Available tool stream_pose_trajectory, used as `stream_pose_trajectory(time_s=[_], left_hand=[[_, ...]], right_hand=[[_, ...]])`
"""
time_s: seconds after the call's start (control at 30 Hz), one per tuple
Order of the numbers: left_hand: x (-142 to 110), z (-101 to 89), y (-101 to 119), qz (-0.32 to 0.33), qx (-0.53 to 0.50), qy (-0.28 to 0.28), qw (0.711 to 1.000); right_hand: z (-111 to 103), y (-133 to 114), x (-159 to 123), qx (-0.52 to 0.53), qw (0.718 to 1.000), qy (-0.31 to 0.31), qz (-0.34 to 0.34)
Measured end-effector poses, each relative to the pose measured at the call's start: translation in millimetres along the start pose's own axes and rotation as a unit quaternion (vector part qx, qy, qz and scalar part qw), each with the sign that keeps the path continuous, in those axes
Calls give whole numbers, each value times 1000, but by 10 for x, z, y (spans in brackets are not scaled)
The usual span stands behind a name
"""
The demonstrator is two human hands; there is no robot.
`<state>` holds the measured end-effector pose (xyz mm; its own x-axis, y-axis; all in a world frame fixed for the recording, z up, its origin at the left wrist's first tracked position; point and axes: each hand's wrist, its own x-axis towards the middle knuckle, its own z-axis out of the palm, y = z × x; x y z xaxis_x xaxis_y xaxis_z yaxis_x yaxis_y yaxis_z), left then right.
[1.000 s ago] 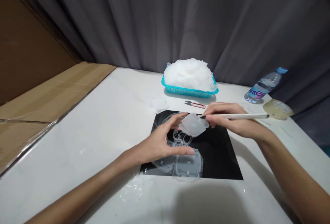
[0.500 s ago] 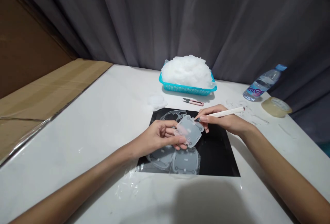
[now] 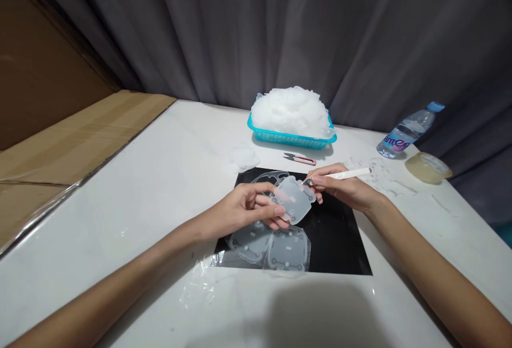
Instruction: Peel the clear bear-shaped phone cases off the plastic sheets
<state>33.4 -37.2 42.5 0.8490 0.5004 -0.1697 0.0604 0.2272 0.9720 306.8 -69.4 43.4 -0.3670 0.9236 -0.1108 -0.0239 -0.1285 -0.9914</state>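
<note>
My left hand pinches the left edge of a translucent, scallop-edged plastic piece with small slots and holes. In my right hand is a slim white-handled, pen-like tool, its dark tip at the upper right edge of that piece. Both hands are above a black sheet. Lying on the sheet's near left part are two similar plastic pieces, one on the left and one on the right, with clear film about them. A clear cut-out shape is partly hidden behind my left hand.
Farther back stands a turquoise basket heaped with white translucent pieces. Thread snips lie before it, near a small white pile. To the right are a water bottle, a tape roll and thin scraps.
My left hand has closed from a spread pose onto the plastic piece, which now shows its flat face. The tool in my right hand has shifted left and tilted, its tip staying by the piece's edge.
</note>
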Motion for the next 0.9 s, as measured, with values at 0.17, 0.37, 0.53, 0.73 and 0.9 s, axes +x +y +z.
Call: stream_pose_trajectory(time_s=[0.17, 0.37, 0.53, 0.73, 0.9], left_hand=[[-15, -60, 27, 9, 11, -5, 1000], [-65, -202, -10, 11, 110, -6, 994], [-135, -314, -50, 22, 297, -53, 953], [-143, -143, -197, 75, 424, -57, 901], [-128, -51, -316, 104, 473, -14, 875]], right_hand=[[14, -3, -5, 1, 1000, -6, -18], [29, -2, 5, -35, 999, -3, -33], [44, -9, 47, -93, 994, 30, -45], [173, -125, 536, -329, 879, 277, -204], [464, -51, 1178, -494, 805, 186, -272]])
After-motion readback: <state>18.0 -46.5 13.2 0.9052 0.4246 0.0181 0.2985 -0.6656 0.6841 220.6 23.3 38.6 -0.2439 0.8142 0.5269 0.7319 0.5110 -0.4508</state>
